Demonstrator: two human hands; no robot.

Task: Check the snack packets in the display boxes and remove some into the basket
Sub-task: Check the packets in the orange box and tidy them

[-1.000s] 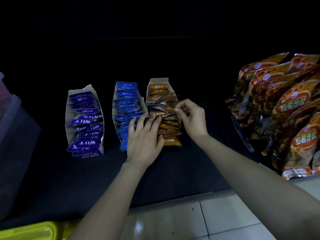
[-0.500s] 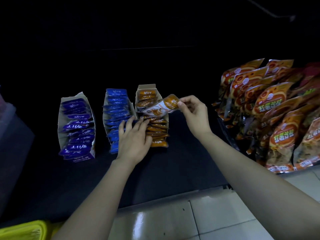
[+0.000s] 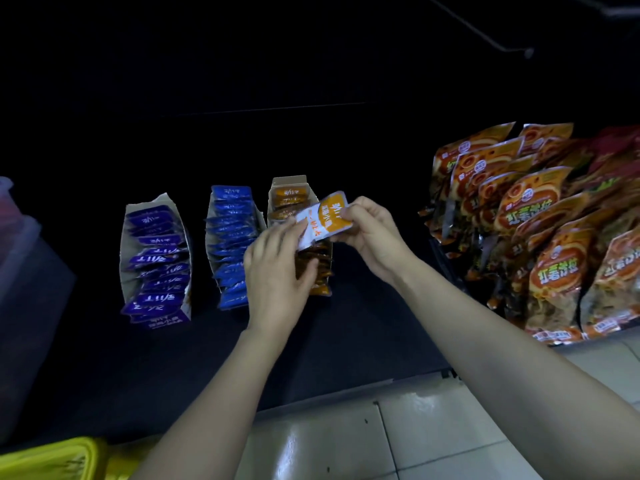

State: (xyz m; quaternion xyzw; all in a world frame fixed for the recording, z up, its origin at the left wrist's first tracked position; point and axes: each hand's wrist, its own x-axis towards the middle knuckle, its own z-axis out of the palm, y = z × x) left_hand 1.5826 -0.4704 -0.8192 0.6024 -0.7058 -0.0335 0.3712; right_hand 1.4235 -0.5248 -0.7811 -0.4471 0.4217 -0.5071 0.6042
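Head view. A dark shelf [image 3: 346, 341] carries three cardboard display boxes in a row. Toward the left edge stands the cardboard box of purple foil packets [image 3: 123, 265], in the middle the cardboard box of blue foil packets [image 3: 209, 244], and just right of it the cardboard box of orange foil packets [image 3: 289, 181].

One flat orange-and-white foil packet [image 3: 323, 218] is held clear above the orange box. The right hand [image 3: 372, 233] pinches its orange end between thumb and fingers. The left hand [image 3: 277, 271] has nearly straight fingers, tips against the packet's white end, thumb apart below.

Large orange printed snack bags [image 3: 540, 216] are stacked at the shelf's right edge. A yellow plastic basket [image 3: 52, 460] sits off the near left corner, beside the pale tiled floor [image 3: 415, 427].
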